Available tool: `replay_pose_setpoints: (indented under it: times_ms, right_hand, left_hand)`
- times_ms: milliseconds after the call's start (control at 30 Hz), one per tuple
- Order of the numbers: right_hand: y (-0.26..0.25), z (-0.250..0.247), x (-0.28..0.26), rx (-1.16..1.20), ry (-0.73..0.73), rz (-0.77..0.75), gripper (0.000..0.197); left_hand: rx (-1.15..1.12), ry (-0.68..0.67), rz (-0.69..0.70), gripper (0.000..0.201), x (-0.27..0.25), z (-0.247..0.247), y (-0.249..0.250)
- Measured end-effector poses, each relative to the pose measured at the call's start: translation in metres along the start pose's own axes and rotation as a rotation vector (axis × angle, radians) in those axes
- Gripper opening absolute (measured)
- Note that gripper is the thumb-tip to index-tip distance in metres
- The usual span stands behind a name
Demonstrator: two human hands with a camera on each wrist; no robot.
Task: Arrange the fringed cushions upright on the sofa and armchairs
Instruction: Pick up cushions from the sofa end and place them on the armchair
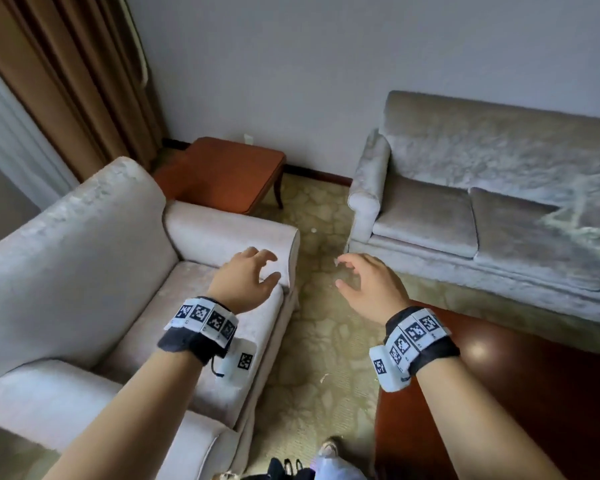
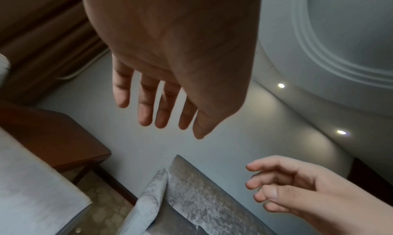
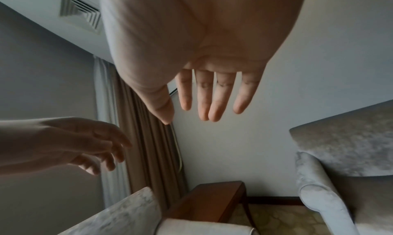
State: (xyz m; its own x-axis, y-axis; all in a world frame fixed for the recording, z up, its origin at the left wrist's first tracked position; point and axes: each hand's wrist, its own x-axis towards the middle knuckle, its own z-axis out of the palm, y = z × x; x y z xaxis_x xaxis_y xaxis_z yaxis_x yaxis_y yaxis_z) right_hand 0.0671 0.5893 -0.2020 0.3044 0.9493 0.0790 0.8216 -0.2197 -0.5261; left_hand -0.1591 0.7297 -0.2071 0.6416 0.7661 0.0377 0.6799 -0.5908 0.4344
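A pale fringed cushion (image 1: 591, 206) lies flat on the grey sofa (image 1: 465, 147) at the right edge of the head view, partly cut off. The cream armchair (image 1: 84, 244) at the left has no cushion on its seat. My left hand (image 1: 272, 266) hovers over the armchair's right armrest, fingers loosely spread and holding nothing. My right hand (image 1: 341, 271) hangs over the carpet between the two seats, also relaxed and holding nothing. The wrist views show the left hand (image 2: 176, 126) and the right hand (image 3: 187, 116) with straight, bare fingers.
A brown wooden side table (image 1: 229, 168) stands in the corner between armchair and sofa. A dark polished table (image 1: 534, 393) sits at the lower right in front of the sofa. Brown curtains (image 1: 66, 81) hang behind the armchair. Patterned carpet (image 1: 319, 327) runs between the furniture.
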Motion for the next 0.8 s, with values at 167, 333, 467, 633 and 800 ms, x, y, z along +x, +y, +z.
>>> replay_pose_setpoints:
  times_ms: [167, 333, 467, 633, 800]
  right_hand:
    - [0.05, -0.011, 0.065, 0.001, 0.044, 0.076, 0.039]
    - [0.083, -0.023, 0.138, 0.021, 0.059, 0.117, 0.039]
    - [0.112, -0.028, 0.196, 0.018, 0.036, 0.099, 0.038]
    - [0.15, -0.032, 0.258, -0.005, 0.017, 0.14, 0.038]
    - [0.202, -0.043, 0.321, -0.054, 0.039, 0.217, 0.041]
  left_hand:
    - [-0.007, -0.075, 0.083, 0.038, 0.096, 0.016, 0.017]
    - [-0.021, -0.047, 0.013, 0.036, 0.176, 0.013, 0.011]
    - [-0.022, -0.017, -0.022, 0.037, 0.233, 0.014, 0.003]
    - [-0.031, -0.046, -0.02, 0.035, 0.302, 0.026, 0.0]
    - [0.027, -0.127, 0.041, 0.04, 0.411, 0.05, 0.008]
